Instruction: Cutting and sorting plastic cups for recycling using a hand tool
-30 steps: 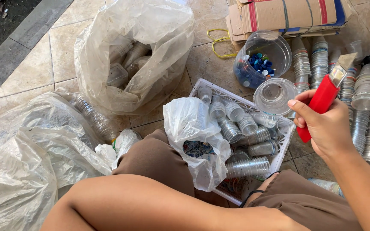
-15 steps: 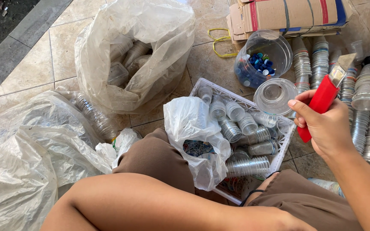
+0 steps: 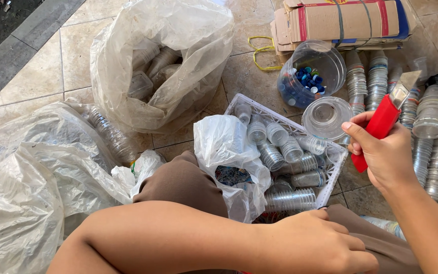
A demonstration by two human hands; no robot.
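My right hand (image 3: 384,152) grips a red-handled utility knife (image 3: 381,124), blade tip up, just right of a white plastic basket (image 3: 333,172). The basket holds several stacked clear plastic cups (image 3: 280,144). A single clear cup (image 3: 325,116) sits at the basket's far corner, close to the knife. My left hand (image 3: 313,243) rests on my brown-trousered knee at the bottom, fingers curled loosely, holding nothing. A small white plastic bag (image 3: 226,147) lies over the basket's left side.
A large clear bag of plastic bottles (image 3: 163,61) stands at the back. Crumpled clear bags (image 3: 26,177) lie left. A clear jar of blue caps (image 3: 310,76), flattened cardboard boxes (image 3: 345,23) and rows of stacked cups (image 3: 432,137) fill the right. The floor is tiled.
My left hand has come into view at the bottom, resting on my knee. The right hand with the knife has stayed almost still.
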